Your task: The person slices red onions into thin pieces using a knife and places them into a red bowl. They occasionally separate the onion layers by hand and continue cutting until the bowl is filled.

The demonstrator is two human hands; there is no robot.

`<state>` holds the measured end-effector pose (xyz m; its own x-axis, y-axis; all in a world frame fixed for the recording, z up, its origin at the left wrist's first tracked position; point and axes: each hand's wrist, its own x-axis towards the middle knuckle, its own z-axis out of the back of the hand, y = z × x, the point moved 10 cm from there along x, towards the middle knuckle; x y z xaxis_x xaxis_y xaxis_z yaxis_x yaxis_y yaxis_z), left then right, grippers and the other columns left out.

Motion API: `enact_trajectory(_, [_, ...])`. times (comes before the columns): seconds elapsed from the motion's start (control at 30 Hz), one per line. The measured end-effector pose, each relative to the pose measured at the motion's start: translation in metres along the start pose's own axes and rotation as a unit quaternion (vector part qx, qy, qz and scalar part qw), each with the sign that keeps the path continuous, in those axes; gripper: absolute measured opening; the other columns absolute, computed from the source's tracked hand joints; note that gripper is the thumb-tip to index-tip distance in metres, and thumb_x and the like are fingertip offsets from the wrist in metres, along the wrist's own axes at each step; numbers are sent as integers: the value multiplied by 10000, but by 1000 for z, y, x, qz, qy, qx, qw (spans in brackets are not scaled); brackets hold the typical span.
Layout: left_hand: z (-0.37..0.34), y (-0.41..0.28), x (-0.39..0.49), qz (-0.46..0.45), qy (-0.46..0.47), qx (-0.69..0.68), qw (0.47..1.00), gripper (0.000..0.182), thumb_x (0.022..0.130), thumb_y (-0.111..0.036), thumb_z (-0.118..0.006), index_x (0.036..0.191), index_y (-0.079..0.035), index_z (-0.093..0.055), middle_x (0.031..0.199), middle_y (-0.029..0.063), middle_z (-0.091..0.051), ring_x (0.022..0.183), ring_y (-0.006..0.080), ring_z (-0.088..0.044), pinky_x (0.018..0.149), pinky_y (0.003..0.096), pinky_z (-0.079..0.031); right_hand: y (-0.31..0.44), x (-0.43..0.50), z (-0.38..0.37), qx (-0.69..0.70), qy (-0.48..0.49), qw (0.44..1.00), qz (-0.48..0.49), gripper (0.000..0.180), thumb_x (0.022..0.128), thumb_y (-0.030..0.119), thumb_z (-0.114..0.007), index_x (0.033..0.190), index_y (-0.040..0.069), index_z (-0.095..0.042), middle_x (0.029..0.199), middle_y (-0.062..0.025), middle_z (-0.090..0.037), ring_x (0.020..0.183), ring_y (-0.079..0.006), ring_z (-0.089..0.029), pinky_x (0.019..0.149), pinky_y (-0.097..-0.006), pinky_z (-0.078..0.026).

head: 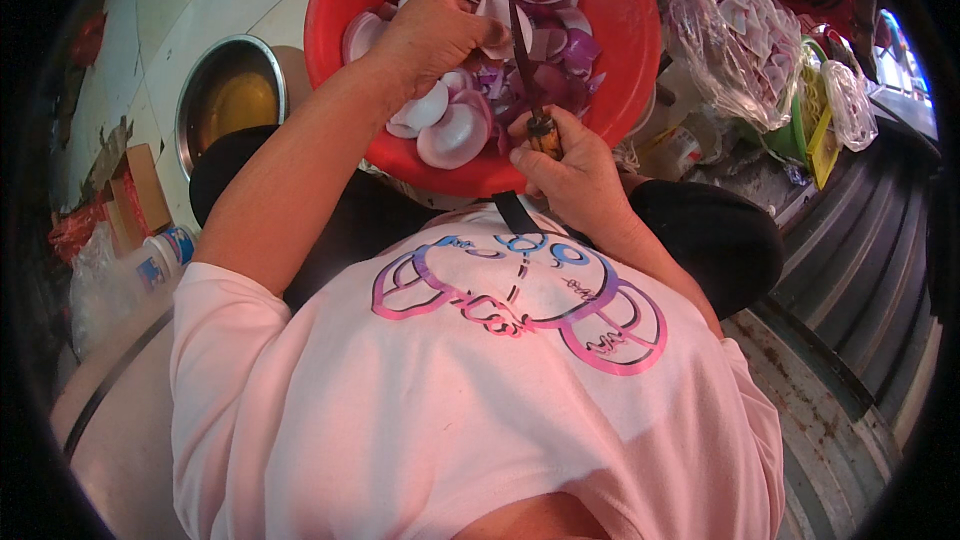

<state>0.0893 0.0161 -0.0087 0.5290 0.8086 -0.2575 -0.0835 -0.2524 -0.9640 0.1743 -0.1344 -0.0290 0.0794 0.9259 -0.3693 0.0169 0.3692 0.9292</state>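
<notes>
A wide red plastic basin (630, 37) stands between my knees, holding many pieces of red onion (454, 135), white inside and purple outside. Over it, my left hand (442, 30) pinches a curved onion piece (495, 19) between thumb and fingers. My right hand (574, 165) is closed round the worn wooden handle of a knife (523, 52), whose narrow dark blade points away from me. The blade passes close beside the held piece; whether it touches cannot be told. Onion layers lie beneath both hands, partly hidden by them.
A steel bowl with yellowish liquid (240, 101) stands on the tiled floor at left, near a cardboard box (146, 180) and plastic tubs (161, 259). At right are a clear bag of onion pieces (739, 15), a yellow-green basket (821, 142) and ridged dark metal (832, 217).
</notes>
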Motion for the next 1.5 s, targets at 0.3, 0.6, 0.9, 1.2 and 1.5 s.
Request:
enact_trajectory(0.3, [1,2,-4,28,19,-30,999,231,787,20,-634,1008,-7,-572,830,86,-659,698,183,-675,606,287,-554,-1,2,-4,-44,23,998,24,208,885,89,-633,1071,43,-555,726,21,-513,559,-52,-496,512,-205,-421])
enact_trajectory(0.6, [-6,0,-12,51,33,-12,998,211,772,17,-648,965,-21,-573,816,91,-654,679,187,-675,596,297,-553,0,1,-6,-26,29,999,20,197,900,118,-632,1065,42,-556,710,23,-510,563,-52,-494,499,-205,-406])
enact_trajectory(0.9, [-26,18,-31,119,128,47,984,299,716,-17,-705,992,-28,-591,833,84,-669,643,180,-662,531,271,-520,-6,0,-4,26,17,999,-32,219,905,113,-623,1087,20,-545,725,6,-534,568,-67,-511,488,-213,-403])
enact_trajectory(1.2, [-33,26,-31,142,199,121,962,429,700,-50,-693,1121,-41,-615,901,51,-667,745,135,-637,597,257,-524,-21,3,8,55,-17,994,-91,165,919,83,-582,1064,16,-540,714,-21,-547,562,-91,-519,504,-238,-435])
enact_trajectory(1.5, [29,-31,38,-150,-112,192,963,478,872,-86,-617,1309,8,-448,1122,140,-632,976,217,-626,791,354,-535,-16,4,4,88,7,994,-67,205,885,105,-636,1068,48,-563,684,13,-531,541,-66,-504,461,-216,-398])
